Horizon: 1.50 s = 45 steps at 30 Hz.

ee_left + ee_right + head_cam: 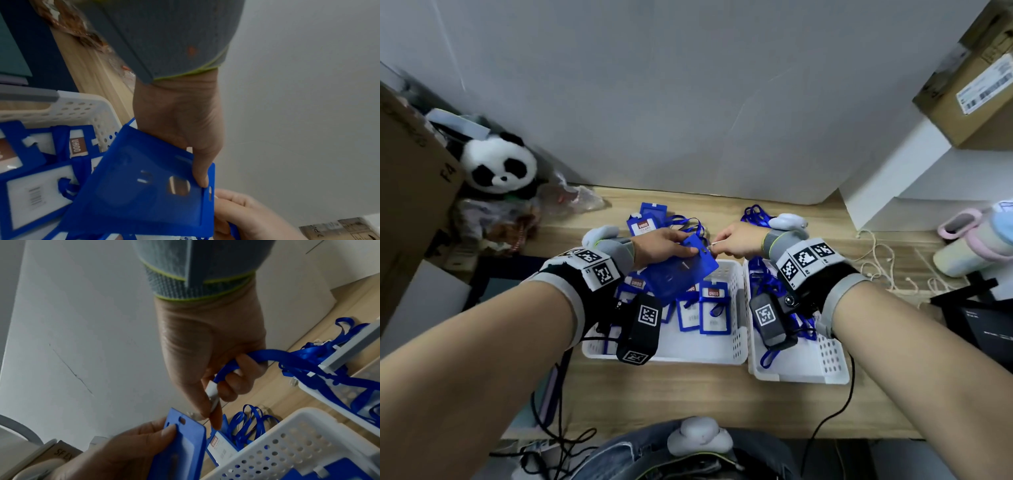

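Note:
My left hand [685,247] grips a blue badge holder [681,270] by its slotted top edge, thumb on its face [200,177], tilted above the left white basket [738,342]. My right hand [722,244] pinches the white clip [212,394] at the end of a blue lanyard [277,355] between thumb and forefinger. The clip's tip sits just beside the holder's slot [182,419]. The strap trails back to a pile of lanyards in the right white basket [832,363]. Several more blue badge holders [714,308] lie in the left basket.
More holders and lanyards [650,219] lie on the wooden table behind the baskets. A panda plush [500,164] and a cardboard box [410,192] stand at the left. At the right are a pink-and-white cup [969,240], loose string [883,257] and a black device [983,325]. Cables [835,411] hang over the front edge.

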{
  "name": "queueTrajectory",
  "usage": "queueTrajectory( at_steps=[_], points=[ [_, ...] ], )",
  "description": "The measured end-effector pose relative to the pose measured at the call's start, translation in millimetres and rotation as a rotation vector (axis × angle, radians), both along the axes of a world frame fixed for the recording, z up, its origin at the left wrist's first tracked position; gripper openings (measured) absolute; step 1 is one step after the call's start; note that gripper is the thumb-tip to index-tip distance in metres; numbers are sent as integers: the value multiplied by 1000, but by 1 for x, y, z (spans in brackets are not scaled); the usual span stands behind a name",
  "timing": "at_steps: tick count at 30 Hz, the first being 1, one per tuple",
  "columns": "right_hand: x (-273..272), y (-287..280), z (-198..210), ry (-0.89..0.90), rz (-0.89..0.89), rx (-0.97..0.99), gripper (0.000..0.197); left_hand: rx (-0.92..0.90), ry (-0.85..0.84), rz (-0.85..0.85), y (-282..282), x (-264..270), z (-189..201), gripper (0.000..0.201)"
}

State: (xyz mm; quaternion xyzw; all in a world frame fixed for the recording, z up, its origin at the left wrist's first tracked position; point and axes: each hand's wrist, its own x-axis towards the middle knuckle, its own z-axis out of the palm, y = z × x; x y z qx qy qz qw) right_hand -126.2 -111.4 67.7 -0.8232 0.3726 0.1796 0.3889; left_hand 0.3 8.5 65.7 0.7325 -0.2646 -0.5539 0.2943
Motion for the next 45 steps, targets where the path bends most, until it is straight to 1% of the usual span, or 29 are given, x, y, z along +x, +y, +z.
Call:
queueTrajectory(
  at_steps=[3, 7, 10, 13, 15, 19, 21, 23, 25, 27, 29, 32, 35, 37, 40, 41, 44, 45],
  points=[
    [5, 3, 0, 10, -3, -2, 10, 38, -35, -74, 2, 2, 1, 54],
    [5, 3, 1, -1, -5, 24, 7, 50, -76, -99, 2, 2, 2, 51],
    [6, 2, -4, -6, -28, 44, 16, 64, -108, -117, 1, 2, -3, 55],
    [8, 2, -7, -7, -42, 65, 10, 68, -144, -131, 0, 2, -3, 59],
    [8, 2, -6, -8, -43, 105, 10, 68, -161, -153, -1, 2, -1, 58],
    [6, 2, -5, -27, -21, 219, 7, 68, -163, -190, 1, 2, 0, 43],
    [5, 3, -4, -41, -16, 272, 8, 66, -206, -205, 1, 1, 0, 40],
    [4, 6, -5, -23, 39, 227, 14, 77, -266, -220, 0, -1, 0, 43],
    [4, 9, -9, -13, 103, 110, 25, 86, -314, -231, -1, -3, -2, 49],
    [4, 12, -16, -58, 92, -10, 33, 96, -331, -229, -2, -4, -5, 55],
    [3, 13, -22, -103, 67, -102, 34, 102, -335, -217, -2, -5, -7, 58],
    [2, 12, -25, -155, 33, -97, 29, 112, -332, -194, -1, -3, -9, 59],
    [0, 9, -29, -257, -74, -48, 27, 111, -312, -180, -1, -1, -11, 58],
    [-1, 9, -30, -294, -115, -3, 24, 101, -303, -178, 0, 0, -11, 56],
    [-3, 10, -29, -317, -103, 7, 16, 82, -277, -185, 2, 0, -10, 47],
    [-3, 10, -28, -318, -87, -8, 13, 71, -257, -187, 3, 2, -11, 43],
    [-5, 9, -26, -323, -58, -27, 7, 39, -168, -176, 3, 0, -8, 19],
    [-5, 8, -27, -335, -57, -37, 5, 25, -140, -164, 2, -2, -6, 16]
  ],
)
